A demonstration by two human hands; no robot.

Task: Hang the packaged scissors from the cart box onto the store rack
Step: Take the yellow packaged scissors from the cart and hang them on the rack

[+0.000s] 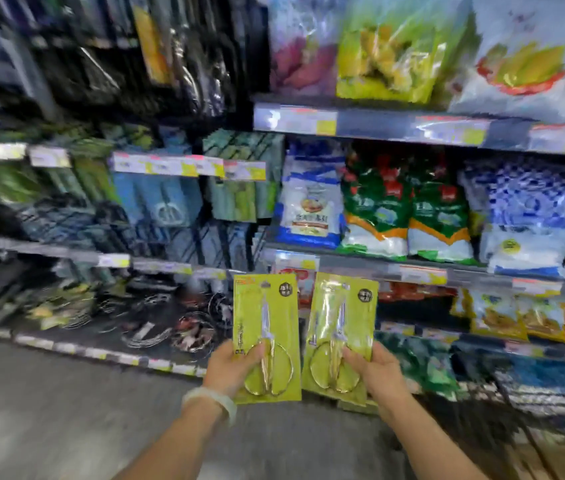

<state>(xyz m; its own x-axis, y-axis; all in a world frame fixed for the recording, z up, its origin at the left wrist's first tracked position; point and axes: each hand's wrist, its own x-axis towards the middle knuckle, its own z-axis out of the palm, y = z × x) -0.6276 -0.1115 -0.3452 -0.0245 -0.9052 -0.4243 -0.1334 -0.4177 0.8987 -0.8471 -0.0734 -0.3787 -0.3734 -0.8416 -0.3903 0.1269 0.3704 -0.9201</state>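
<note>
Two packaged scissors on yellow-green cards are held upright side by side in front of a store aisle. The left package (pixel 267 336) is gripped at its lower edge by the left hand (pixel 230 370), with the thumb laid across the front near the scissor handles and the fingers hidden behind the card. The right package (pixel 341 336), tilted slightly rightward, is gripped low by the right hand (pixel 376 374), with the thumb pressed on the front and the fingers curled behind; further green cards are seen stacked beneath it. A pale bracelet (pixel 210 401) is worn on the left wrist. Behind, blurred racks of hanging utensils (pixel 156 202) are seen to the left, and shelves (pixel 378 124) of bagged goods to the right.
</note>
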